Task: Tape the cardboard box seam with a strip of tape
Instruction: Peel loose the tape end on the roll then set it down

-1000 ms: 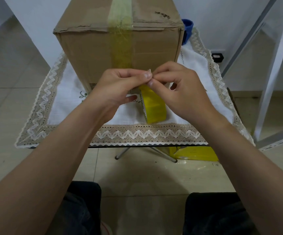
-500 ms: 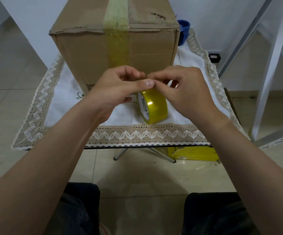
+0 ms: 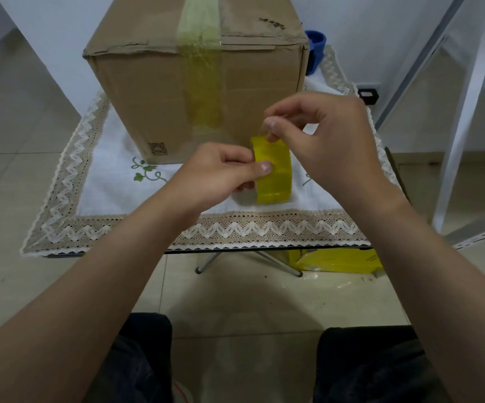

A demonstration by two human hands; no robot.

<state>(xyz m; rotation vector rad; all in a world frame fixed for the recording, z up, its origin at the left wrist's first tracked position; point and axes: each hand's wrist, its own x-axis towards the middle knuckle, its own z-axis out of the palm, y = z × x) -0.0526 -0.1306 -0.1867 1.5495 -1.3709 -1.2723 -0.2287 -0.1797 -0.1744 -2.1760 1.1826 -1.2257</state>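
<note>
We grip the glossy yellow tape roll (image 3: pixel 274 175) with the left hand (image 3: pixel 221 173), fingers curled round it, so the right hand (image 3: pixel 334 138), fingers pinching its 12 o'clock edge, can peel a strip.

A white lace-edged cloth (image 3: pixel 110 170) covered the counter (image 3: pixel 264 249). A blue container (image 3: pixel 317 43) stood at upper right, a yellow packet (image 3: pixel 340 260) lay on the tiled floor (image 3: pixel 235 301) lower right of centre.
</note>
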